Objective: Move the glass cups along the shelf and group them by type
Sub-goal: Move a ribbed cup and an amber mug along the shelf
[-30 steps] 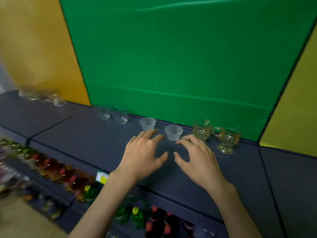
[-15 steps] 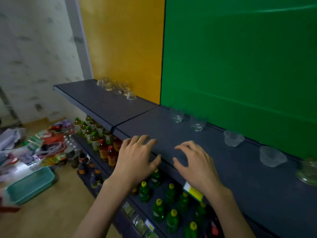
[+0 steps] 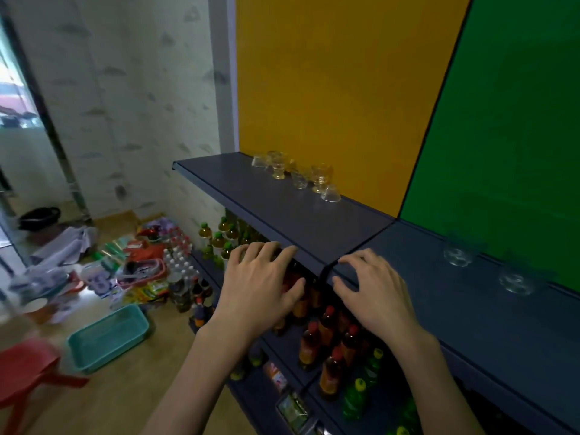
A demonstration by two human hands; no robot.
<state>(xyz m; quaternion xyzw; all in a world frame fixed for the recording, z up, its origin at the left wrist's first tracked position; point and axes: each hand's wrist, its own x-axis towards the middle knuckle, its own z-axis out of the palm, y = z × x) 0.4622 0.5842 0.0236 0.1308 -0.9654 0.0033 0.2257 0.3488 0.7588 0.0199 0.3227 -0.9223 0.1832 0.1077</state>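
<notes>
A cluster of several clear glass cups (image 3: 296,174) stands at the back of the dark shelf (image 3: 282,215), against the yellow panel; one bowl-shaped cup (image 3: 330,193) sits at its right end. Two more clear glasses (image 3: 459,255) (image 3: 515,281) stand further right, in front of the green panel, blurred. My left hand (image 3: 260,287) hovers just off the shelf's front edge, fingers spread, holding nothing. My right hand (image 3: 375,290) hovers over the front edge at the seam between the two shelf sections, also spread and holding nothing. Both hands are well short of every cup.
Below the shelf, lower racks hold bottles with red caps (image 3: 326,337) and green caps (image 3: 361,390). On the floor at left lie a teal basin (image 3: 106,337), a red stool (image 3: 25,368) and scattered packages (image 3: 138,268). A patterned wall closes the left end.
The view has swung left along the shelf: the small cups and handled glasses at the right have left the frame and the far-left cluster has come closer. Both hands stay spread and hold nothing.
</notes>
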